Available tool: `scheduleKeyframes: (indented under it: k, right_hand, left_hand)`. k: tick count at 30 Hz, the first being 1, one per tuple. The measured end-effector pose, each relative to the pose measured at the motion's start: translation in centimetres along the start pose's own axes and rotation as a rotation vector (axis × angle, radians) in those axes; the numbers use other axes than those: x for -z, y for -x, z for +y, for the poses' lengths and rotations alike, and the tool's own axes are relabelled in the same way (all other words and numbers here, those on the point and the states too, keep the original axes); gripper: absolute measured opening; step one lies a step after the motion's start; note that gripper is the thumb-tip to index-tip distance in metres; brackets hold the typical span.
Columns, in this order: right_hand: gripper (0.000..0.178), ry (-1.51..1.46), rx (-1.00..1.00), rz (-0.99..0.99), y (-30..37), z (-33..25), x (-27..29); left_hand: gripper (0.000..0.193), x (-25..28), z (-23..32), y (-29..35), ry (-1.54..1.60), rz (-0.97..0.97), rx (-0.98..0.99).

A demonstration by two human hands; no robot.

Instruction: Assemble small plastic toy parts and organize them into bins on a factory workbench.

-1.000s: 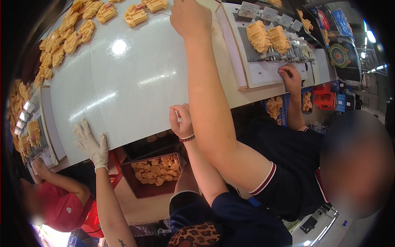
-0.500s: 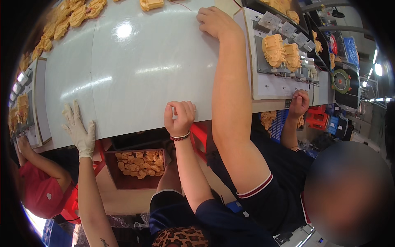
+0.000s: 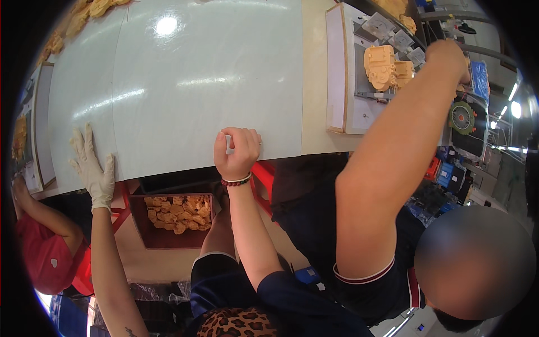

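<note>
My left hand (image 3: pixel 94 171), in a pale glove, lies on the left part of the light grey tabletop (image 3: pixel 185 118) near its front edge. Its fingers are stretched out and spread, with nothing under them that I can see. Bare and wearing a dark red beaded bracelet (image 3: pixel 236 182), my right hand (image 3: pixel 238 153) rests at the front edge of the same table. The fingers there are curled into a loose fist, and no object shows in it.
A co-worker's arm (image 3: pixel 393 151) reaches over a fixture board (image 3: pixel 342 73) with orange plastic parts (image 3: pixel 380 67) at right. Below the table stands a dark red crate (image 3: pixel 174 241) of orange parts. More orange parts (image 3: pixel 78 19) lie far left. Another person (image 3: pixel 48 247) sits left.
The co-worker's hand has left the far side of the tabletop and now reaches right, past the fixture. My hands keep their poses; the whole view has shifted slightly.
</note>
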State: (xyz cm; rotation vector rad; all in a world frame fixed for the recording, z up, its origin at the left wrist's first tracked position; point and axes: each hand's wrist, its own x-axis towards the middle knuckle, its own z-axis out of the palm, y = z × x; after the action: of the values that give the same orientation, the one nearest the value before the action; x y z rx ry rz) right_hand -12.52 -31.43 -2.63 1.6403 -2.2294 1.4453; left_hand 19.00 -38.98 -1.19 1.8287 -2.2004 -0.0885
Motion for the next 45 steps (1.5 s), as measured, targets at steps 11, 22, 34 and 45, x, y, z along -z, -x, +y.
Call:
scheduleKeyframes:
  k: [11,22,34,45]
  right_hand:
    - [0.014,-0.017,-0.013,-0.004,0.3,0.1,-0.1]
    - [0.013,-0.026,-0.009,-0.015,0.3,0.2,-0.1]
    - [0.023,-0.896,-0.577,0.443,-2.6,0.0,6.3]
    - [0.018,-1.183,-1.123,0.149,1.9,-3.4,7.9]
  left_hand:
    - [0.087,-0.2,-0.1,0.0,0.018,0.015,-0.021]
    - [0.085,-0.5,-0.4,0.1,-0.024,0.017,-0.032]
    - [0.087,-0.2,-0.4,0.0,-0.044,0.007,-0.026]
    - [0.088,-0.3,-0.9,0.2,-0.040,-0.017,-0.027]
